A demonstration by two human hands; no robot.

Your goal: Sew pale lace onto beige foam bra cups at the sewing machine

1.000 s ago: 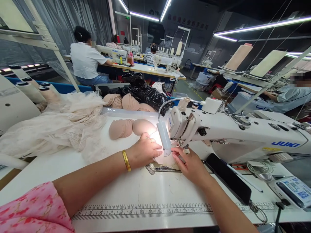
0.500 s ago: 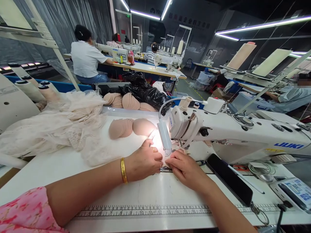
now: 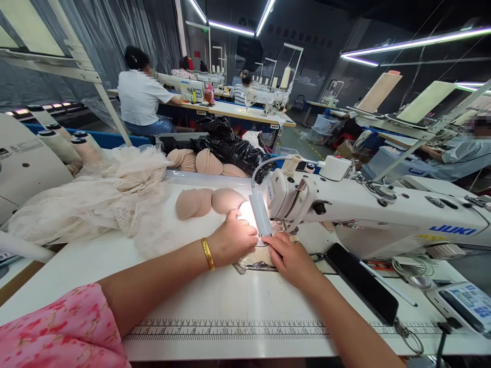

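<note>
Under the lamp (image 3: 260, 213) of the white sewing machine (image 3: 368, 204), a pale piece of fabric (image 3: 249, 213) lies brightly lit at the needle area. My left hand (image 3: 233, 237) grips its left side, fingers curled. On the right, my right hand (image 3: 288, 255) has its fingers pressed together on the near edge of the same piece. The two hands almost touch at the fingertips. Just behind my left hand rest a beige cup pad (image 3: 227, 201) and a fanned stack of pads (image 3: 194, 203).
Sheer lace fabric (image 3: 103, 199) is heaped at the left. A black phone (image 3: 362, 283) lies right of my right arm, beside a white pen (image 3: 389, 284). A printed ruler (image 3: 230, 329) runs along the front edge. A person in white (image 3: 141, 97) sits beyond the table.
My left hand and forearm have shifted slightly right and up, closer to the needle area. My right hand has moved up a little. More of the metal plate shows below the hands.
</note>
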